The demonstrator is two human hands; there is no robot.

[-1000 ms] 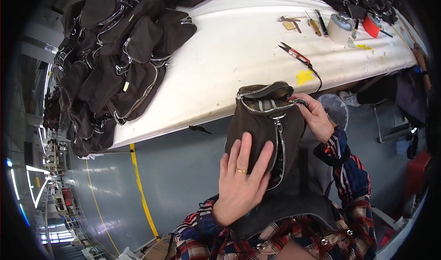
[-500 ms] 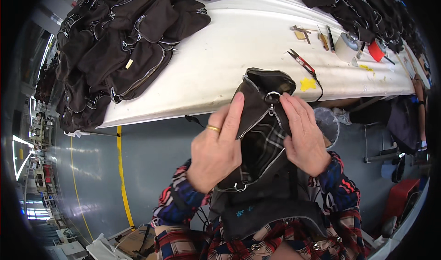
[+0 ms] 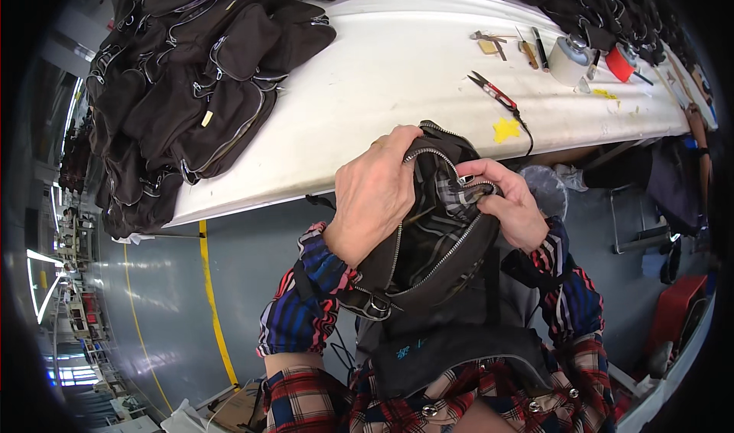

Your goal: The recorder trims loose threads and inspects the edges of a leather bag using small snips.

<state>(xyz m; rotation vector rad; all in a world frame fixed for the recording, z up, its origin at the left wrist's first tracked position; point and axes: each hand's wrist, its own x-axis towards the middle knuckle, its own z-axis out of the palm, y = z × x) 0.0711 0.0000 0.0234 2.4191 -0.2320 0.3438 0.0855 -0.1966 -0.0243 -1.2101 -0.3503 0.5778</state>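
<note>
Left hand (image 3: 376, 196) grips black bag (image 3: 436, 242) at open zip edge; right hand (image 3: 508, 203) pinches checked lining (image 3: 459, 196). Advise: hold mouth wide, pull lining taut, check seams.

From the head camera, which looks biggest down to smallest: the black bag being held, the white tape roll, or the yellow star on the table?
1. Black zippered bag, though nearest the camera.
2. White tape roll.
3. Yellow star, only slightly smaller.

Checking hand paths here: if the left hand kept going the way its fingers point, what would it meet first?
Likely the bag's plaid lining: the left hand curls over the black bag rim, fingers aimed into the unzipped opening. Beyond it sits the right hand; depth is unclear.
</note>
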